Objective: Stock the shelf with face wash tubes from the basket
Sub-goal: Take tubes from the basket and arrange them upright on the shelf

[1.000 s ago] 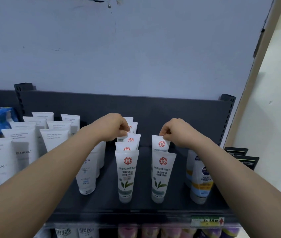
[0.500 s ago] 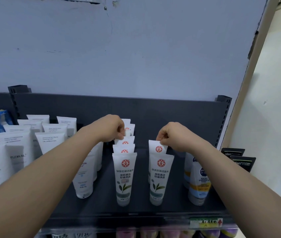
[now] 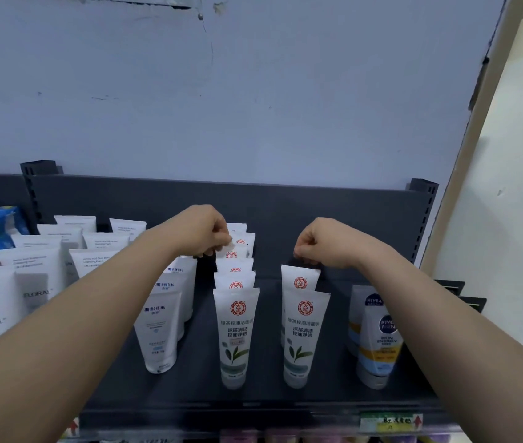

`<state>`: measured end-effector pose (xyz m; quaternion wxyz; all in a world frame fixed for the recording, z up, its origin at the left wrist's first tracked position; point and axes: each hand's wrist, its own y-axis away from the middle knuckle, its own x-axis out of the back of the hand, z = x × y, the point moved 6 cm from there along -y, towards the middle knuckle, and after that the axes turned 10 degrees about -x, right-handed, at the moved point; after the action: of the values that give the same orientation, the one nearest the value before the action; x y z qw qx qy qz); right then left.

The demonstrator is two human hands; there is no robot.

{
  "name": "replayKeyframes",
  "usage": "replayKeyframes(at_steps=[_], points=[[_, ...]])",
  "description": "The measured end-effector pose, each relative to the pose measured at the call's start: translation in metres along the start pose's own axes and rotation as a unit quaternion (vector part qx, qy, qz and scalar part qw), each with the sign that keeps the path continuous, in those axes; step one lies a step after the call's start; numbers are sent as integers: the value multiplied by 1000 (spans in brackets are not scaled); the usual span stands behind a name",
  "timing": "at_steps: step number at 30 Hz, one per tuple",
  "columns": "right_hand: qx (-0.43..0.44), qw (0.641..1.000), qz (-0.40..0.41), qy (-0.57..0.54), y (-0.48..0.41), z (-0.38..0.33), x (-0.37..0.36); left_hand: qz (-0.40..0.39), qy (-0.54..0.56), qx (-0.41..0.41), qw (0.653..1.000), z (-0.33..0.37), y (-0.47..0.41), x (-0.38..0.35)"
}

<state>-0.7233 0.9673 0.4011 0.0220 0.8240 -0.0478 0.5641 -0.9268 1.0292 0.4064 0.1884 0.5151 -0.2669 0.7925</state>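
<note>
White face wash tubes [image 3: 236, 334], each with a round red seal, a green leaf and Chinese print. Stand cap-down with flat crimped ends up, in two rows on the dark shelf [image 3: 199, 388]: left row several deep, right row only two. Left hand [image 3: 204, 231] over the back half of the left row, fingers curled, pinching the crimped top of a rear tube [image 3: 233, 253]. Right hand [image 3: 320, 243] curled the same way, fingertips [image 3: 305, 259] nipping the top edge of the second tube [image 3: 300, 279], touching it from above, just behind the front tube [image 3: 305, 337]. Plain white tubes [image 3: 159, 334] close on the left, blue-and-yellow tubes [image 3: 378, 340] on the right.
</note>
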Motion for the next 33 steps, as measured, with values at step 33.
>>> replayKeyframes(at_steps=[33], points=[[-46, 997, -9, -61, -57, 15, -1, -46, 20, -2, 999, -21, -34, -22]])
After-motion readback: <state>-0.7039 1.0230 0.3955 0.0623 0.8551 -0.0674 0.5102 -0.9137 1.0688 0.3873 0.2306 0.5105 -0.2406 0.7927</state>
